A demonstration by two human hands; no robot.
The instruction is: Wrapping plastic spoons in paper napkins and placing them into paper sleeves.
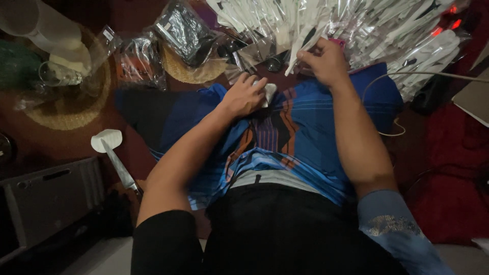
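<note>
Two hands are at work over my lap; my left hand point(244, 97) is curled shut around a small white crumpled wad point(269, 91), which sits at the middle of the blue striped cloth with orange bands point(285, 137) spread across my knees; my right hand point(326, 63), at one o'clock from the left, pinches one slim white stick in a clear plastic sleeve point(298, 60) at the near edge of the heap, fingers closed on it.

As I judge it, the pull goes best if I draw that single piece straight towards me, along its length, so the neighbours do not slide off with it; the left hand should keep its wad pressed to the cloth, steady, while the right works alone.

Counting: one big heap of clear-wrapped white sticks point(356, 25) at twelve to two o'clock, far too many pieces to number; two round woven straw mats, a large one point(69, 109) at ten o'clock and a smaller one point(193, 71) at eleven; one knife with a steel blade point(119, 168) at nine o'clock, its tip on one white paper scrap point(107, 138); one thin pale cable point(407, 75) at three o'clock; several dark crinkled plastic bags point(178, 33) at eleven, perhaps three, though I cannot tell for sure.
</note>
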